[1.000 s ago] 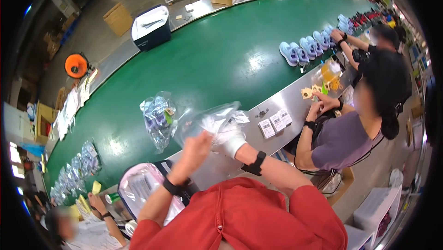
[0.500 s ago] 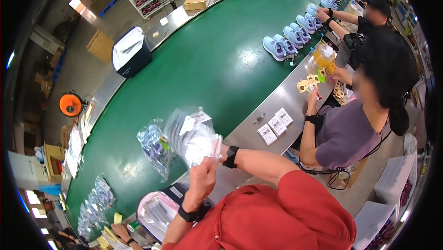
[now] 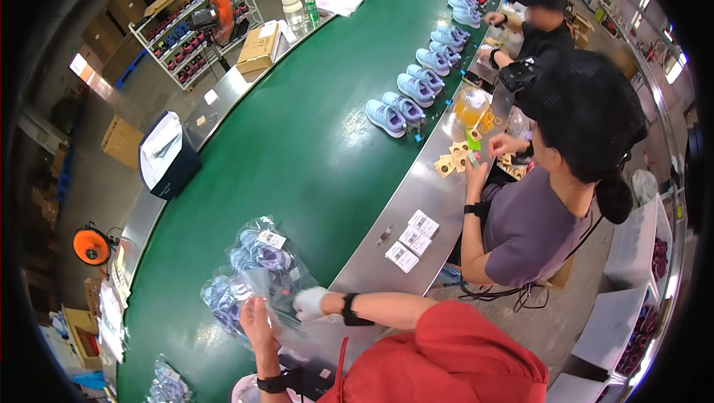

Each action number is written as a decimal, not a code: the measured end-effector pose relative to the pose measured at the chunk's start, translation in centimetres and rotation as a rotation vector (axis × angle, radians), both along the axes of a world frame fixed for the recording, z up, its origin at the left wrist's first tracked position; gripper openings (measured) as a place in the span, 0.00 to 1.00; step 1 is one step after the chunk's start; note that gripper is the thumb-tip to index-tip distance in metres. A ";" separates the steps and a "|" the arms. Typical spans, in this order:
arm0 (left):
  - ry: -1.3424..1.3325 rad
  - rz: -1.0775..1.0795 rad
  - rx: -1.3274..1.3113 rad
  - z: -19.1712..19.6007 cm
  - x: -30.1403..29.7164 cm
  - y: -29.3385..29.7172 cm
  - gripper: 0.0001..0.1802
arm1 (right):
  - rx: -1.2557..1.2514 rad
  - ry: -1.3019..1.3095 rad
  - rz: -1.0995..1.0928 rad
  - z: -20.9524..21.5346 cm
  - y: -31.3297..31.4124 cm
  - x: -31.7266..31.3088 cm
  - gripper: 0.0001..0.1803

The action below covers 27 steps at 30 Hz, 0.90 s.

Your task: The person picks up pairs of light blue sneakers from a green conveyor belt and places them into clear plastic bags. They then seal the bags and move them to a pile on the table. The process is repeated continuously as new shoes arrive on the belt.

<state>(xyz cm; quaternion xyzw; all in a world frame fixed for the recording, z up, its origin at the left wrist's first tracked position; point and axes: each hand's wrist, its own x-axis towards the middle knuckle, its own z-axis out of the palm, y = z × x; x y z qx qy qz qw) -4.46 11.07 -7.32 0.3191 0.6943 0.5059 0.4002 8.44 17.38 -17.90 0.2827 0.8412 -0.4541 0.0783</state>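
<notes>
At the near edge of the green belt my left hand (image 3: 257,321) pinches a clear plastic bag (image 3: 262,284). My right hand (image 3: 311,303), in a white glove, is closed at the right side of this bag; its fingertips are partly hidden. Just beyond it, light blue shoes in a clear bag (image 3: 256,253) lie on the belt, with a white label on top. Another bagged pair of shoes (image 3: 220,295) rests to the left, partly behind the bag in my left hand.
Light blue shoes (image 3: 401,109) stand in a row along the belt's (image 3: 297,105) right side. White label stacks (image 3: 411,241) lie on the metal ledge (image 3: 364,273). A co-worker in purple (image 3: 513,217) handles tags on my right. A navy box (image 3: 169,161) stands across the belt; more bagged shoes (image 3: 169,382) lie lower left.
My hands have moved down and apart, and the gloved right hand now shows. A labelled bag of shoes now lies beside the other bagged pair. The view has swung to the right.
</notes>
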 end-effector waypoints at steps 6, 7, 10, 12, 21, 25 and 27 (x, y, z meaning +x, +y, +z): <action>-0.617 0.066 0.043 0.1 2.6 -1.1 0.07 | -0.867 0.525 -0.486 7.0 -3.1 5.3 0.25; -0.548 0.041 0.029 0.0 3.6 -1.2 0.08 | -0.776 0.570 -0.419 8.3 -3.1 5.3 0.24; -0.497 -0.003 0.098 0.4 3.6 -0.9 0.08 | -0.474 0.545 -0.370 13.0 -2.6 7.2 0.17; -0.359 0.257 0.107 3.1 4.8 -0.9 0.06 | -0.389 0.467 -0.490 12.4 -2.1 8.9 0.14; -0.247 -0.008 0.298 3.0 3.3 -3.3 0.06 | 0.983 0.535 -0.548 16.8 -3.5 11.0 0.12; -0.221 -0.141 0.371 4.9 8.9 -3.4 0.04 | 0.728 0.585 -0.434 9.7 -5.0 6.6 0.13; -0.159 -0.339 0.125 7.7 11.6 -5.4 0.05 | 0.504 0.408 -0.282 7.4 -4.8 7.9 0.12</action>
